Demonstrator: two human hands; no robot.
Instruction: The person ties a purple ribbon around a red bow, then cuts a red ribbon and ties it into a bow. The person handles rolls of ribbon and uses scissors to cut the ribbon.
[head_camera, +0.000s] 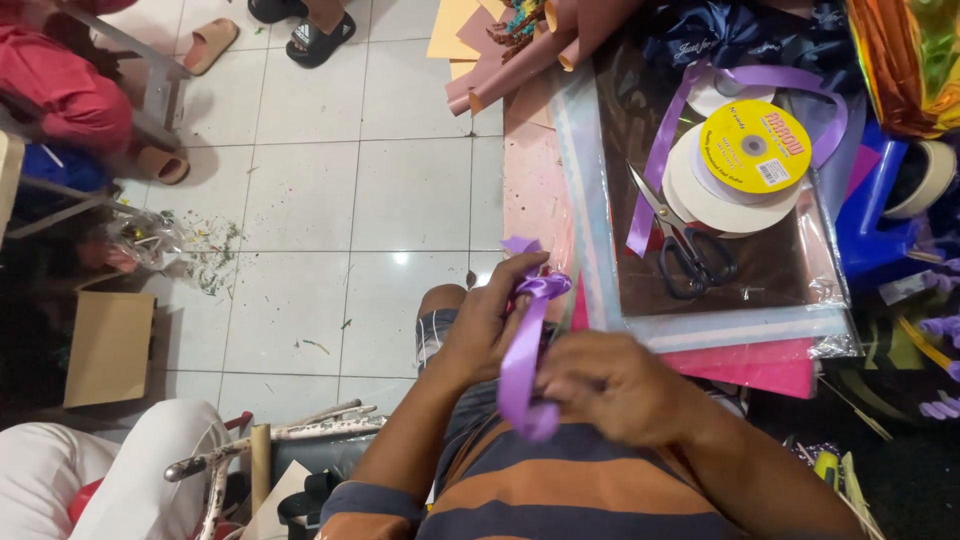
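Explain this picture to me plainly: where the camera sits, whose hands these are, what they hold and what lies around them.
The camera sits on the person's head and looks down, so you see their striped shirt and both bare hands. The left hand pinches a purple ribbon near its folded top; the right hand holds its lower loop. Ahead lie sheets of wrapping paper, with scissors and a ribbon spool with a yellow label on top. To the left is a tiled floor, a cardboard box and another person's sandalled feet.
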